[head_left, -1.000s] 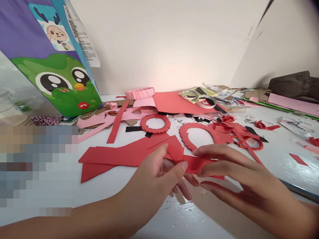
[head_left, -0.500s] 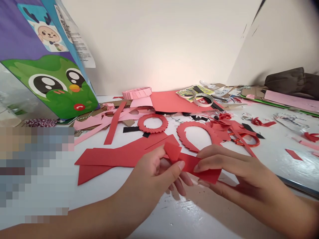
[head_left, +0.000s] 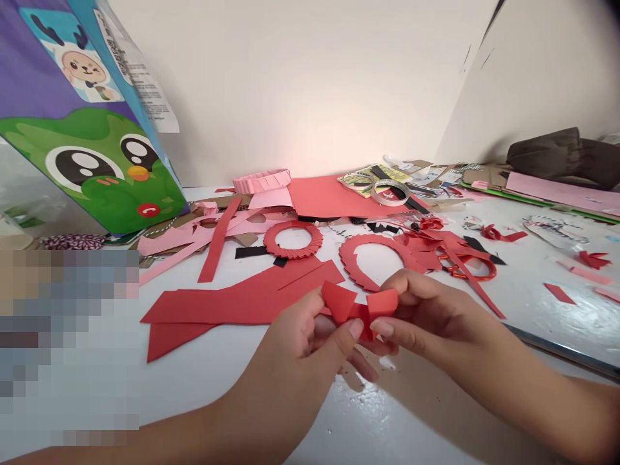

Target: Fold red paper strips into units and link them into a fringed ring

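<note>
Both hands pinch one small red paper strip [head_left: 356,305], folded into two loops like a bow, just above the white table [head_left: 232,381]. My left hand [head_left: 300,342] grips its left loop between thumb and fingers. My right hand [head_left: 426,316] is closed on the right loop, fingers curled over it. Right behind the hands lie large red paper offcuts [head_left: 232,300] and two pleated red paper rings, a round red ring [head_left: 293,239] and a larger oval red ring [head_left: 371,258].
Pink strips [head_left: 194,236] and a pink pleated band [head_left: 261,181] lie further back, with a red sheet [head_left: 334,197] and tape rolls [head_left: 387,192]. Red-handled scissors [head_left: 467,265] sit right of the oval ring. A colourful owl box [head_left: 92,142] stands at the left. Paper scraps litter the right side.
The strip was held flat and stretched between the hands; my right hand has folded its right end up and inward, so the strip now forms two loops. The view shifted slightly.
</note>
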Tool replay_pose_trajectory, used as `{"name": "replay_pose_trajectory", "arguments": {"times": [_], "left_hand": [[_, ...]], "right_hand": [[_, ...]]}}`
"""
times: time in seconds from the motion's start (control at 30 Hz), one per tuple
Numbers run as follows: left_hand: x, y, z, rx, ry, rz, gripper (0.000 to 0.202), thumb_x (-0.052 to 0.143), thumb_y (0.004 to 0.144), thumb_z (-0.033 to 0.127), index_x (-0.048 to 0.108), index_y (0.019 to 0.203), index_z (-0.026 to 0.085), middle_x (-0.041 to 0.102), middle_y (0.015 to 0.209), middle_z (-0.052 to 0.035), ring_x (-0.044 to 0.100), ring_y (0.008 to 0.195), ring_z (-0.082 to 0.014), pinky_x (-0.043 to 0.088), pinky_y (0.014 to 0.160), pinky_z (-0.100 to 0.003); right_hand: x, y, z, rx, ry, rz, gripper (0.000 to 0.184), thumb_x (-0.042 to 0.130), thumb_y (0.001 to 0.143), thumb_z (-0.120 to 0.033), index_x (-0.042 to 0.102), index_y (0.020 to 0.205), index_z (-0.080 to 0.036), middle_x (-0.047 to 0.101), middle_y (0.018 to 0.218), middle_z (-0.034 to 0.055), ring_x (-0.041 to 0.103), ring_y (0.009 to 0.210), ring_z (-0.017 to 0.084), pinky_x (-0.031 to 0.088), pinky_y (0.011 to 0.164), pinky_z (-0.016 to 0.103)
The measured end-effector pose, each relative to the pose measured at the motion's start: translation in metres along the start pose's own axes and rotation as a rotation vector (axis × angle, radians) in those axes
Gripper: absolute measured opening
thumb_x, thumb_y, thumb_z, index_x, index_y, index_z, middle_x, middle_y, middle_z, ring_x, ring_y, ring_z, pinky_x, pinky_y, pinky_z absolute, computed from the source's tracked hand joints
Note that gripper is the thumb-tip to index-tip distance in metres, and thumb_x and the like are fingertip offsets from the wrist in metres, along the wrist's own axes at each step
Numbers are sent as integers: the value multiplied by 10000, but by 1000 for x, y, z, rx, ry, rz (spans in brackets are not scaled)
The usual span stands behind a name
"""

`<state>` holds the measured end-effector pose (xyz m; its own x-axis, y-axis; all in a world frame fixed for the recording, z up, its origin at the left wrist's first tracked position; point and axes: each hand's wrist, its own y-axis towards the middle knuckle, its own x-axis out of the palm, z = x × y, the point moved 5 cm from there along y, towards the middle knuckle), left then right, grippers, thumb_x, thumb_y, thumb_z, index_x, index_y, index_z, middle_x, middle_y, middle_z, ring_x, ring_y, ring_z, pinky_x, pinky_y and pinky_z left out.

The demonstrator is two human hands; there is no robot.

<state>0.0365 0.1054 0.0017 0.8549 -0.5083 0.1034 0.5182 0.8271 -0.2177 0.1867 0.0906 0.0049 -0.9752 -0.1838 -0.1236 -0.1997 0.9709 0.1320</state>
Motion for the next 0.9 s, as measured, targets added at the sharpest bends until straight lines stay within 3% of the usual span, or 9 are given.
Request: {"name": "replay_pose_trajectory", "arguments": {"times": [0.13, 0.23, 0.33, 0.47, 0.67, 0.9], "left_hand": [[4, -5, -6, -15, -74, 53, 123, 640, 960, 267, 603, 863, 201, 763, 733, 6, 736, 676, -137, 536, 612, -210], [9, -5, -8, -14, -94, -22, 159, 700, 906, 328, 631, 896, 185, 777, 819, -29, 728, 701, -147, 549, 639, -226], [14, -3, -9, -59, -85, -117, 222, 683, 872, 371, 669, 815, 158, 738, 749, -43, 678, 660, -146, 548, 648, -247], [13, -3, -9, -87, 35, -163, 293, 606, 897, 400, 691, 745, 165, 730, 681, -50, 661, 650, -160, 520, 659, -266], [11, -3, -12, -77, 112, -196, 380, 563, 908, 490, 726, 751, 185, 804, 776, -86, 688, 716, -193, 493, 691, -288], [10, -3, -12, -79, 123, -186, 377, 580, 899, 472, 729, 723, 174, 805, 768, -92, 691, 681, -186, 470, 650, -273]], "right_hand": [[7, -2, 0, 45, 162, -30, 231, 705, 954, -405, 594, 842, -236, 647, 721, -48, 643, 649, 93, 518, 618, 205], [13, -3, -1, 58, 297, -84, 215, 695, 969, -363, 563, 846, -247, 624, 677, -66, 644, 602, 90, 535, 601, 211], [15, -4, -2, 66, 377, -114, 226, 693, 971, -349, 533, 843, -255, 626, 644, -75, 658, 568, 100, 556, 594, 232], [13, -5, -3, 69, 370, -117, 226, 663, 993, -361, 531, 838, -262, 654, 610, -74, 697, 583, 112, 556, 617, 233], [7, -7, 4, 104, 292, -26, 262, 694, 965, -396, 525, 822, -256, 706, 699, -46, 682, 575, 117, 552, 588, 248], [20, -6, 4, 119, 441, -153, 244, 626, 1006, -355, 466, 842, -273, 631, 571, -75, 695, 582, 155, 570, 615, 308]]}}
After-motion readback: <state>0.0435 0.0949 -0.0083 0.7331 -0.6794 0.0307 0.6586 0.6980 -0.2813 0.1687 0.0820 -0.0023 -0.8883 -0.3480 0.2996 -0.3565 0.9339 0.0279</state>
